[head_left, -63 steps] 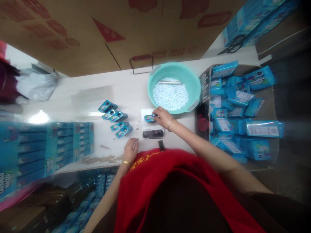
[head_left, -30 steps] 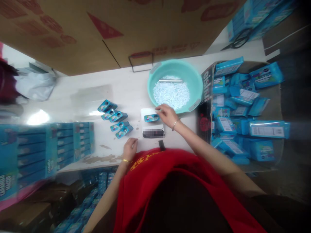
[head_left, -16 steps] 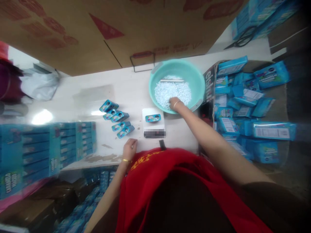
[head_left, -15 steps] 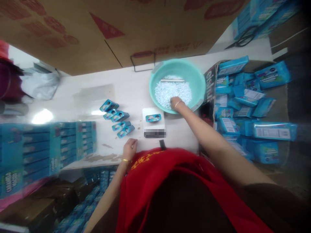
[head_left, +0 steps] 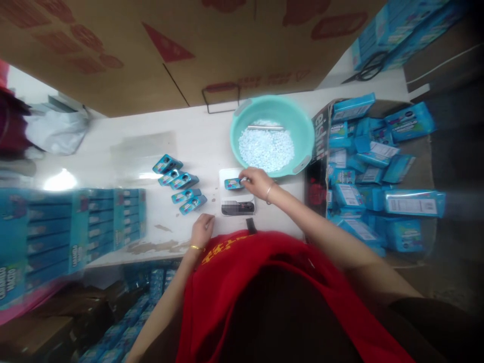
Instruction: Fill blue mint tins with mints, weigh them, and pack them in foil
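Note:
My right hand (head_left: 257,182) is closed in a pinch at the right end of a small blue candy box (head_left: 233,183), with a trace of small pale candies at the fingertips. That box rests on a white digital scale (head_left: 237,193), whose display is blurred out. Behind the scale stands a turquoise basin (head_left: 298,121) with a heap of pale blue candies (head_left: 266,148) and a metal rod lying across them. My left hand (head_left: 203,228) is loosely curled at the table's front edge, nothing visible in it. Several open blue boxes (head_left: 183,180) stand to the left of the scale.
A carton (head_left: 321,146) full of blue packets is at the right, with scissors (head_left: 372,65) behind it. Stacked blue display boxes (head_left: 79,227) line the left. A large cardboard box (head_left: 170,55) closes off the back of the white table (head_left: 204,141).
My right hand has come out of the candies in the basin and moved toward me and left, to the box on the scale. My left hand stays put.

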`<act>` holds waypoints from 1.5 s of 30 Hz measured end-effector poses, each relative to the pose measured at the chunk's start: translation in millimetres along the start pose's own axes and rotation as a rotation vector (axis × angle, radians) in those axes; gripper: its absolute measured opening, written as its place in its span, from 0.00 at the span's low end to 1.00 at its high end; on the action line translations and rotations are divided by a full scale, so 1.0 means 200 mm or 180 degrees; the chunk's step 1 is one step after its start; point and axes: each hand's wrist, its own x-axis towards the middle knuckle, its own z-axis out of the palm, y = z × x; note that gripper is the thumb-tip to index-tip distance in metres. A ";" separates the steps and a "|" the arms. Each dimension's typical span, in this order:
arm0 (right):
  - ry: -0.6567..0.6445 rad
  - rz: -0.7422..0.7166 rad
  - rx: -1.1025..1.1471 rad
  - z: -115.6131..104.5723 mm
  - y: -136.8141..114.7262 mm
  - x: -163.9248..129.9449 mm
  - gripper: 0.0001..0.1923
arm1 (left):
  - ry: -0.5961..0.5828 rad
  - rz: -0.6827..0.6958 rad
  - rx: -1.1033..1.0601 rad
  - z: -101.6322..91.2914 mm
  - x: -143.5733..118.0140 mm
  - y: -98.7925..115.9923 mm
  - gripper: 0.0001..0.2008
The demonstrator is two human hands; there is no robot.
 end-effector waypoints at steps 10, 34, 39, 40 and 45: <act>0.0476 0.0511 0.1220 -0.01 0.06 -0.02 0.05 | 0.0016 -0.0071 0.0057 0.00 -0.07 -0.04 0.11; 0.1672 0.0259 -0.0326 -0.16 0.27 -0.09 0.18 | 0.0588 0.0843 0.0535 -0.05 0.18 0.38 0.12; 0.1423 0.0029 0.0602 0.03 0.23 -0.26 0.14 | 0.0710 0.0849 0.1012 -0.03 0.39 0.53 0.11; 0.1342 0.0052 0.0670 0.07 0.24 -0.29 0.14 | 0.0705 0.0827 0.1096 -0.03 0.42 0.55 0.11; 0.0923 0.0288 0.0811 0.23 0.28 -0.38 0.13 | 0.0517 0.0808 0.1385 -0.01 0.52 0.62 0.10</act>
